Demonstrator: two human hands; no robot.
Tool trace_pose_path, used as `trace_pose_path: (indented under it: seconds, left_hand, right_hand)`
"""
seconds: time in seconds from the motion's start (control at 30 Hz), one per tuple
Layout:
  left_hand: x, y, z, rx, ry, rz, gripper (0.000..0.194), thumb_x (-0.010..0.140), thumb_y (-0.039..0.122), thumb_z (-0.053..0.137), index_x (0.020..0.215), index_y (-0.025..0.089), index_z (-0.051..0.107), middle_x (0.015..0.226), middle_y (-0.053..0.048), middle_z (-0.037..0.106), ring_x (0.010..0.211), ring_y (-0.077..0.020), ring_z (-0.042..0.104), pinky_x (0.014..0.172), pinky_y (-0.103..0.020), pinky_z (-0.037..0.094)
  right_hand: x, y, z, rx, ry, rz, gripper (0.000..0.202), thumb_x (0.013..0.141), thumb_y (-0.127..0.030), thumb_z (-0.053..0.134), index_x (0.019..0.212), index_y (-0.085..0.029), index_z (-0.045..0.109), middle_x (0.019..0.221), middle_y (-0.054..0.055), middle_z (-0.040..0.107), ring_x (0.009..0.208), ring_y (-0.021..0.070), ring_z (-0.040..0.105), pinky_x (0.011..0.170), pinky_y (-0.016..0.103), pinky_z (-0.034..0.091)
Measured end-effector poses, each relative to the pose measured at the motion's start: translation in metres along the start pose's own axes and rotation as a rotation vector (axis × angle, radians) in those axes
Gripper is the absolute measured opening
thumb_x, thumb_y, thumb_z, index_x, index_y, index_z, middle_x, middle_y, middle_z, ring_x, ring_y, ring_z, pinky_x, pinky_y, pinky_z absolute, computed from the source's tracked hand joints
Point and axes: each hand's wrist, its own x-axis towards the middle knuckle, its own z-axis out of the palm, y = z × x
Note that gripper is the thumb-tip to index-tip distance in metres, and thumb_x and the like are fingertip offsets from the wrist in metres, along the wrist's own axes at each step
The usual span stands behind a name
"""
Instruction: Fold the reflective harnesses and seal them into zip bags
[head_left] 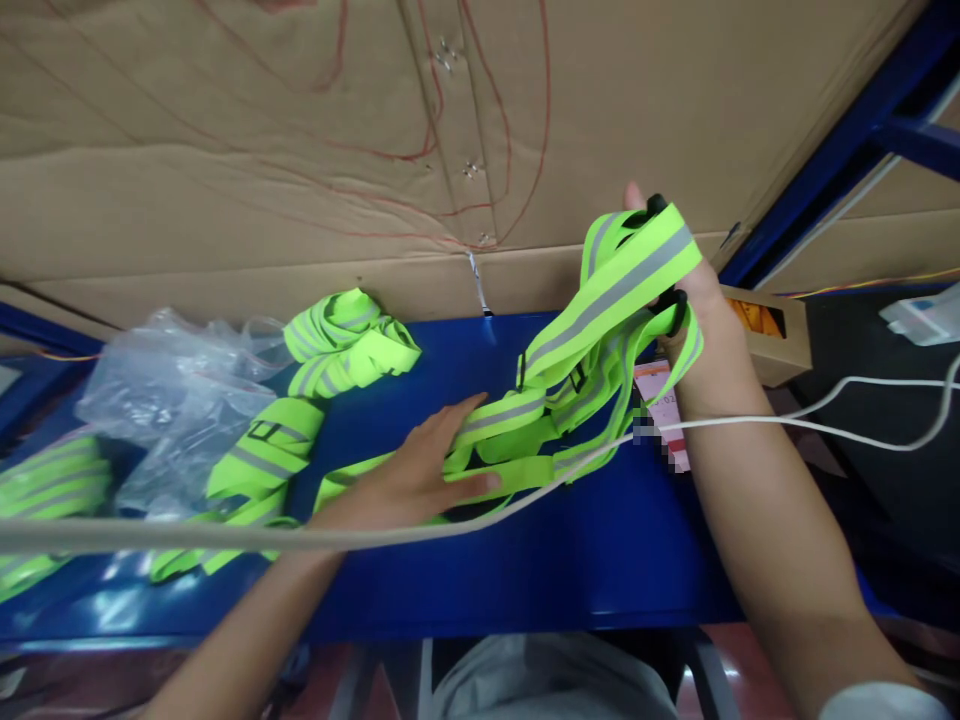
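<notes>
A tangle of neon-yellow reflective straps (600,310) with grey stripes and black buckles hangs from my right hand (694,290), raised at the right with the loops over its palm and most fingers hidden behind them. The lower ends rest on the blue table (585,580). My left hand (424,465) lies on these straps at the middle, fingers spread and pointing right. To its left are a folded strap bundle (262,455) with a black buckle and another rolled bundle (349,345) behind it.
Clear plastic bags (176,385) and another strap bundle (56,490) are at the left. A white cable (420,535) crosses the view in front of my arms. Cardboard (300,130) stands behind the table. A pink label (664,410) and small box (776,335) are at the right.
</notes>
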Motion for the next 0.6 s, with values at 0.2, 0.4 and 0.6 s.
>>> trace_pose_path:
  seconds: [0.2, 0.4, 0.6]
  left_hand:
    - [-0.010, 0.029, 0.042, 0.159, 0.081, -0.098, 0.111, 0.077, 0.061, 0.073, 0.162, 0.025, 0.011, 0.153, -0.019, 0.046, 0.141, -0.0437, 0.044, 0.113, -0.061, 0.038]
    - [-0.002, 0.028, 0.031, 0.268, 0.065, -0.128, 0.063, 0.083, 0.037, 0.067, 0.140, 0.017, 0.050, 0.111, -0.015, 0.074, 0.101, -0.0352, 0.071, 0.088, -0.044, 0.055]
    - [0.036, 0.007, -0.018, 0.389, 0.314, -0.063, 0.043, 0.086, 0.022, 0.056, 0.128, 0.018, 0.058, 0.122, -0.015, 0.069, 0.115, -0.0358, 0.066, 0.097, -0.046, 0.049]
  right_hand:
    - [-0.003, 0.004, -0.003, -0.052, 0.023, -0.024, 0.054, 0.104, -0.050, 0.046, 0.059, -0.021, 0.041, 0.046, -0.008, 0.036, 0.033, 0.0057, 0.025, 0.034, 0.016, 0.024]
    - [-0.014, 0.001, -0.009, -0.043, 0.028, -0.131, 0.042, 0.107, -0.035, 0.031, 0.076, -0.018, 0.055, 0.059, -0.008, 0.052, 0.041, 0.0034, 0.045, 0.046, 0.016, 0.032]
    - [-0.028, -0.004, -0.001, -0.104, 0.354, -0.254, 0.035, 0.099, -0.031, 0.035, 0.076, -0.020, 0.059, 0.065, -0.006, 0.060, 0.049, 0.0107, 0.060, 0.050, 0.024, 0.043]
